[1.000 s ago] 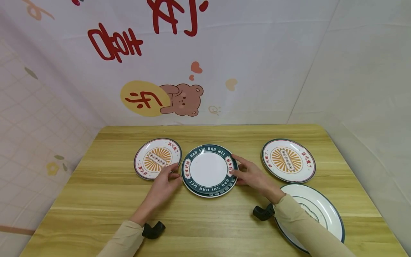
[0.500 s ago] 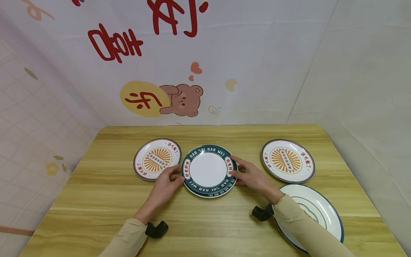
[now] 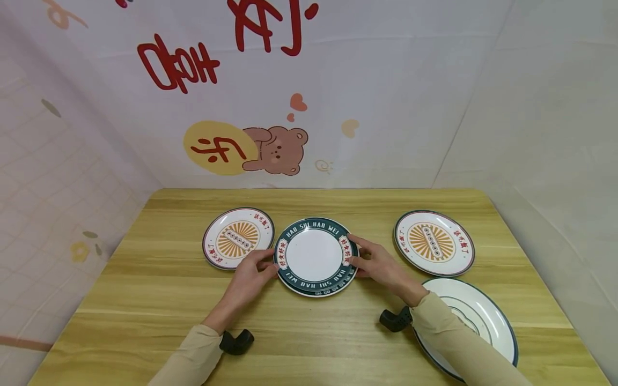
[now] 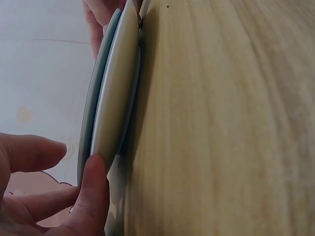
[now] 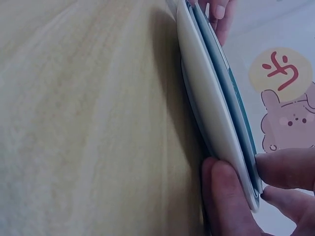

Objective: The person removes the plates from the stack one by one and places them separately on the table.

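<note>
A plate [image 3: 314, 254] with a dark green rim and white middle is stacked on another plate [image 4: 117, 98] at the table's centre. A lower bluish edge shows beneath the stack in both wrist views. My left hand [image 3: 248, 276] holds the left edge, its thumb against the lower plate's rim and one finger raised off it. On the opposite side my right hand [image 3: 383, 266] pinches the stack, with fingertips [image 5: 226, 179] low at the lower plate and other fingers [image 5: 285, 167] at the upper rim. Part of the right fingers is hidden beneath the plates in the head view.
Small plates with orange sunburst prints lie on either side: one plate [image 3: 238, 238] behind my left hand, another plate [image 3: 434, 243] at the right. A large white plate [image 3: 497, 327] sits partly under my right sleeve. The wooden table [image 3: 309, 343] meets a printed wall [image 3: 386, 107] behind.
My left hand has moved slightly right, and its fingers and thumb now meet the stack's left rim. The right hand and the plates keep their places; the head view shifts a little.
</note>
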The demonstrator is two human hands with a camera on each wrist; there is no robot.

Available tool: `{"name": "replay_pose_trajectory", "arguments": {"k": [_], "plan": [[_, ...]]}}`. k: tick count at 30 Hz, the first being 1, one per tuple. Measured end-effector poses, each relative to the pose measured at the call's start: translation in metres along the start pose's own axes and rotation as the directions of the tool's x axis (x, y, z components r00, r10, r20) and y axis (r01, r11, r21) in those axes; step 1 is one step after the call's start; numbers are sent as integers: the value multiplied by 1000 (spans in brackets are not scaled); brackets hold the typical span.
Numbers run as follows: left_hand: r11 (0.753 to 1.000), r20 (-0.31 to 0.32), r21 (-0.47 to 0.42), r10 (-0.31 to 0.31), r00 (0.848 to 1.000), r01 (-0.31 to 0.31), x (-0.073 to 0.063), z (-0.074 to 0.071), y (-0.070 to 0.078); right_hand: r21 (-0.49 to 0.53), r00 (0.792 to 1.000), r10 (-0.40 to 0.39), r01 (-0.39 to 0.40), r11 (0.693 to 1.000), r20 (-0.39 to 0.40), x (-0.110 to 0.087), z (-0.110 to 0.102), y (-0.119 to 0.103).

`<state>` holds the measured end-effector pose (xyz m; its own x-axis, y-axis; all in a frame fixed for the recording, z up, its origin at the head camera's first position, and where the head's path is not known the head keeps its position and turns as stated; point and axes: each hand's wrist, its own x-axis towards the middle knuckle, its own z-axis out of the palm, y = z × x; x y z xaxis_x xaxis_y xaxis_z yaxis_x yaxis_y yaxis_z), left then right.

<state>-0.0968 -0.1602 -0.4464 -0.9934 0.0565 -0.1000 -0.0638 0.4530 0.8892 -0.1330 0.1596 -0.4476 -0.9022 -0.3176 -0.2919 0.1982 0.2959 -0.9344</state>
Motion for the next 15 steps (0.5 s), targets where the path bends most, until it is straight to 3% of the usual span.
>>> {"name": "replay_pose_trajectory", "arguments": {"k": [8,15], "plan": [[998,18,-63,-16,1000,17,2,1,-1,-20,1000,13,-13,1000,-18,-1,-1,-2],[995,18,-99,-24,1000,25,4,-1,-3,-8,1000,-17,17,1000,15,-1,0,-5]]}}
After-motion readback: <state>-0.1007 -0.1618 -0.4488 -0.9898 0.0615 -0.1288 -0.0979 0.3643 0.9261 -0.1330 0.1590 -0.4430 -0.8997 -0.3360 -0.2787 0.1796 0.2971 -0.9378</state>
